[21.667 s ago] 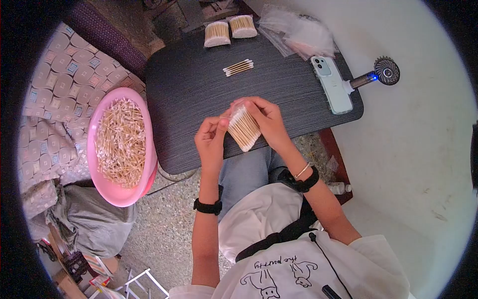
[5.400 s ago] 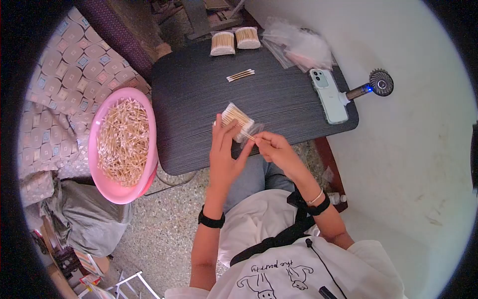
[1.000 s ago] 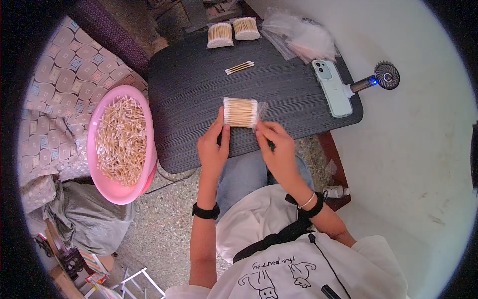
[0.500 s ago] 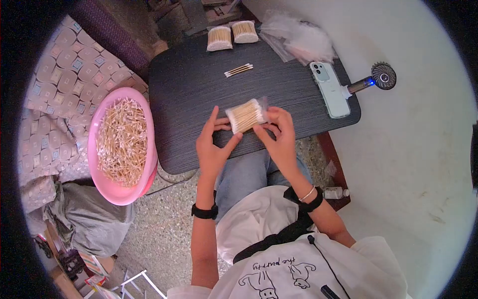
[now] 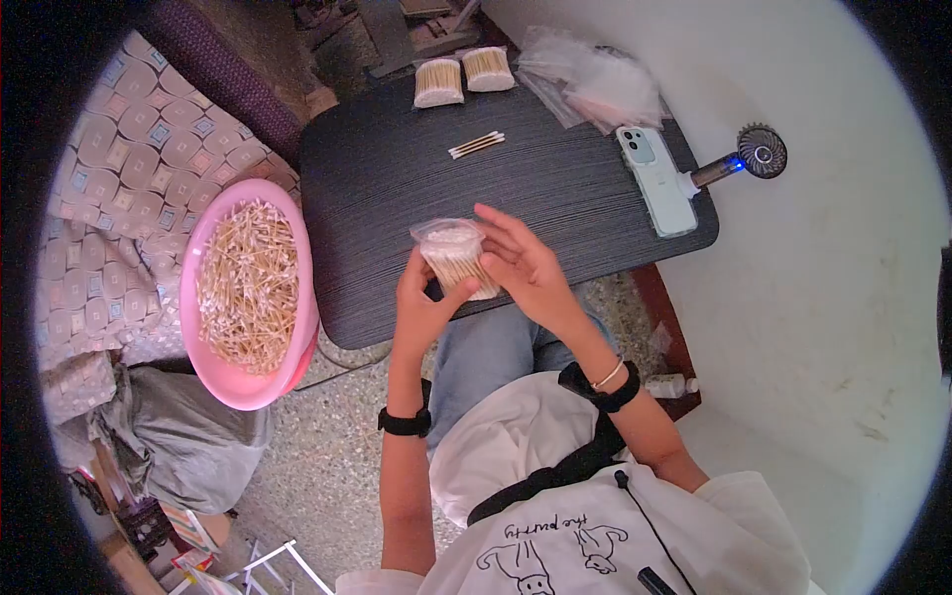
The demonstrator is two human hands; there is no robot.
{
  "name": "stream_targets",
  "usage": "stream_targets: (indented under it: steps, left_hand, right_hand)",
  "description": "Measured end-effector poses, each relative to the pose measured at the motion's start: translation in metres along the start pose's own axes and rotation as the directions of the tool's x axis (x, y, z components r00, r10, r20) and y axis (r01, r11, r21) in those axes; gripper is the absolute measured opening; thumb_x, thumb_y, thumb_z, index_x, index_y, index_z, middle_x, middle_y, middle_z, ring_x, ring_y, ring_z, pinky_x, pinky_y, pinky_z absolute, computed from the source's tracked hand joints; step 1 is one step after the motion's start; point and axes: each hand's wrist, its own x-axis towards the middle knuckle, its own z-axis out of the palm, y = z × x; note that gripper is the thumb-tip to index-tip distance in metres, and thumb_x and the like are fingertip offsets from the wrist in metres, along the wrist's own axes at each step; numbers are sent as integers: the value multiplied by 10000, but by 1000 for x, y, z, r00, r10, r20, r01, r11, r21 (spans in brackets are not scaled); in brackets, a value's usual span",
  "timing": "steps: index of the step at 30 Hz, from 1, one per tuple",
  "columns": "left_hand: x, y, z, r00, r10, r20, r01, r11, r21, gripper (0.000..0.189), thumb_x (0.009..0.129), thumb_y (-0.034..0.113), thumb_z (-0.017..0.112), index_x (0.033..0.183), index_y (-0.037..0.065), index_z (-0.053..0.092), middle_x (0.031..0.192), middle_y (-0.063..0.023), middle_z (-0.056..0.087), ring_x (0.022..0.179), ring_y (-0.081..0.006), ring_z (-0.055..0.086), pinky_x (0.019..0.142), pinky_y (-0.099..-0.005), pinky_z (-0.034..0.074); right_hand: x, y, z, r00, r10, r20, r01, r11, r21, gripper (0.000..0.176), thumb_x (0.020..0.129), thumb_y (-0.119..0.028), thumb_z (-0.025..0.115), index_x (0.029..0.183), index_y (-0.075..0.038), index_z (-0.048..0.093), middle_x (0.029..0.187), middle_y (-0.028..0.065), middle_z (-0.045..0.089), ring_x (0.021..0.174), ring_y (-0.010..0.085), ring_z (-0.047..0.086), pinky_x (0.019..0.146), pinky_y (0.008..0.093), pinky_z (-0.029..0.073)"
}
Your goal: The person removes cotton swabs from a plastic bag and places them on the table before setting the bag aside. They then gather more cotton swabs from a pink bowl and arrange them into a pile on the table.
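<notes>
A clear plastic bag packed with cotton swabs (image 5: 458, 266) is held up over the table's near edge, white tips facing the top and the bag's loose mouth at the upper left. My left hand (image 5: 428, 302) grips it, thumb across the front low down and fingers at its left side. Against the bag's right side rests my right hand (image 5: 529, 276), its fingers stretched out and its thumb near the swabs. Several loose cotton swabs (image 5: 477, 145) lie on the table beyond the hands.
Two filled swab bags (image 5: 438, 83) stand at the dark table's (image 5: 372, 169) far edge. Clear plastic bags (image 5: 605, 84), a phone (image 5: 658, 183) and a small fan (image 5: 762, 152) are on the right. A pink tub (image 5: 220, 369) of loose swabs stands left.
The swab bag has turned from lying sideways to more upright and shifted slightly left. My right hand has let go of the bag's right end, its fingers now stretched out along the side.
</notes>
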Motion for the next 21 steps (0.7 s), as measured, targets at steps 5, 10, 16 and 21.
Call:
stream_targets:
  steps: [5, 10, 16, 21]
  left_hand:
    - [-5, 4, -8, 994, -105, 40, 112, 955, -276, 604, 786, 239, 725, 1259, -2, 437, 1144, -92, 576, 1053, -171, 556, 916, -315, 427]
    - [-7, -6, -16, 994, -86, 67, 103, 945, -309, 609, 809, 269, 705, 1271, -8, 421, 1185, -87, 549, 1080, -171, 538, 934, -312, 415]
    - [-6, 1, -16, 994, -69, 85, 94, 933, -348, 656, 846, 303, 646, 1343, 5, 337, 1258, -93, 486, 1151, -177, 479, 978, -311, 366]
    - [-1, 2, -11, 998, -52, -43, 36, 950, -309, 842, 812, 492, 609, 1407, 32, 231, 1287, -109, 463, 1111, -183, 510, 926, -309, 417]
  right_hand:
    - [3, -2, 0, 999, 8, 39, -5, 997, -76, 335, 941, -83, 467, 1265, 0, 496, 1223, 105, 551, 1114, 155, 515, 963, 276, 392]
    - [5, -6, 6, 998, 1, 57, 2, 999, -51, 339, 917, -48, 502, 1251, 6, 512, 1215, 99, 556, 1089, 151, 530, 927, 270, 429]
    - [8, -4, 8, 997, 29, 66, -28, 1000, -12, 374, 867, -15, 571, 1235, 19, 512, 1217, 99, 549, 1044, 154, 552, 909, 283, 456]
    - [11, 2, 9, 997, 39, 62, -32, 993, -110, 382, 837, -37, 608, 1209, 3, 528, 1172, 120, 569, 985, 174, 581, 872, 300, 477]
